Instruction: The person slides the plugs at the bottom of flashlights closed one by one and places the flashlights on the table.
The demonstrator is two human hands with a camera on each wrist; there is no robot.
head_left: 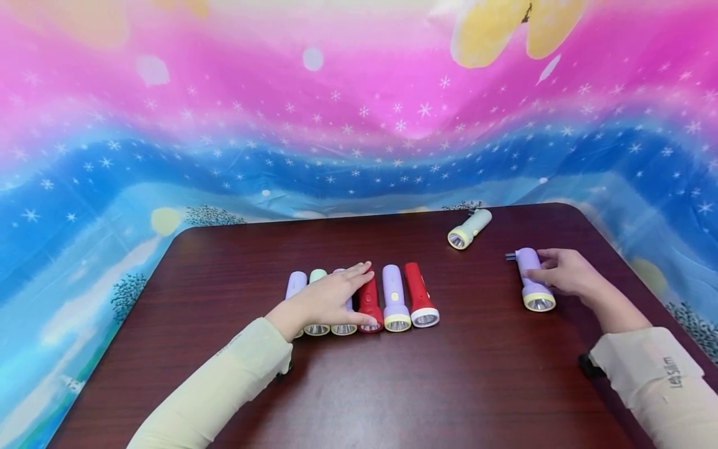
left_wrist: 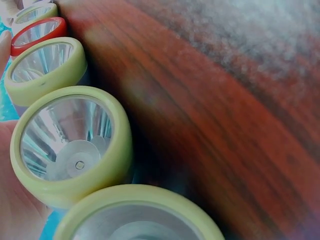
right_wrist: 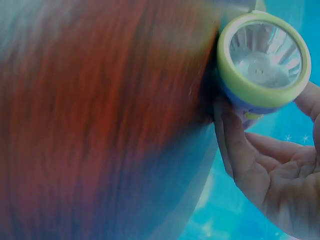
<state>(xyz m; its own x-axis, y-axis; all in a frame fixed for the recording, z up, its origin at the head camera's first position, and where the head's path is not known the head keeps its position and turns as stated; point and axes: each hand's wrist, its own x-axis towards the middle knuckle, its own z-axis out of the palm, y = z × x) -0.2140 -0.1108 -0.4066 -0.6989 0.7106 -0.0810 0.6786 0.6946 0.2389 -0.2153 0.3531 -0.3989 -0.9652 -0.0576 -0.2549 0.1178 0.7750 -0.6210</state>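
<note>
In the head view my right hand (head_left: 569,274) grips a purple flashlight (head_left: 527,268) with a pale yellow rim, thumb on its near side. Metal plug prongs (head_left: 510,256) stick out of its tail to the left. The right wrist view shows its lens (right_wrist: 265,55) with the fingers (right_wrist: 237,145) around the body. My left hand (head_left: 322,302) lies across a side-by-side row of flashlights, fingers mostly straight, fingertips and thumb touching a red flashlight (head_left: 368,300). Beneath the hand, a purple flashlight (head_left: 295,284) and a green flashlight (head_left: 318,275) are partly hidden.
Right of the left hand, a purple flashlight (head_left: 395,299) and a white-rimmed red flashlight (head_left: 417,290) end the row. A pale green flashlight (head_left: 477,223) lies near the far edge. A patterned cloth (head_left: 359,149) hangs behind the dark wooden table (head_left: 426,386).
</note>
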